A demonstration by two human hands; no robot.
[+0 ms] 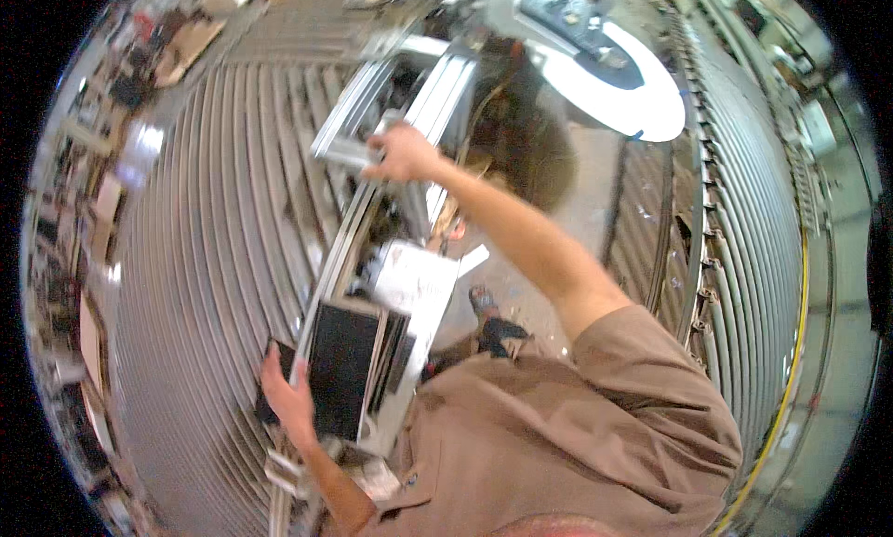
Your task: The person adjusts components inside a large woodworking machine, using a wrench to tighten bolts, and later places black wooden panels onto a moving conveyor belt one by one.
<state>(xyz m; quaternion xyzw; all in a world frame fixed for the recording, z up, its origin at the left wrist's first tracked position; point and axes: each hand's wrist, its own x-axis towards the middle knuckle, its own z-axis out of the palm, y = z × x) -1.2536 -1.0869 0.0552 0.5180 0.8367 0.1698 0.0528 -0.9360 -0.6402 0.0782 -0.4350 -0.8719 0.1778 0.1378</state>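
Note:
My right hand [406,154] reaches forward, its fingers closed around the near end of a silvery metal frame [346,152] with parallel rails. Lower left, my left hand [288,402] has its thumb and fingers about a small black flat piece [264,409]; motion blur softens the edges of both. Just right of that hand lies a large black panel [340,369], with thinner boards [383,365] standing on edge beside it. White paper sheets [414,278] lie between the panel and the metal frame.
A wide bed of grey ribbed slats or rollers [205,230] spreads along the left. More ribbed metal [753,239] runs down the right side. A white oval surface [651,90] stands at the upper right, with dark equipment on it. A yellow line [795,337] edges the right.

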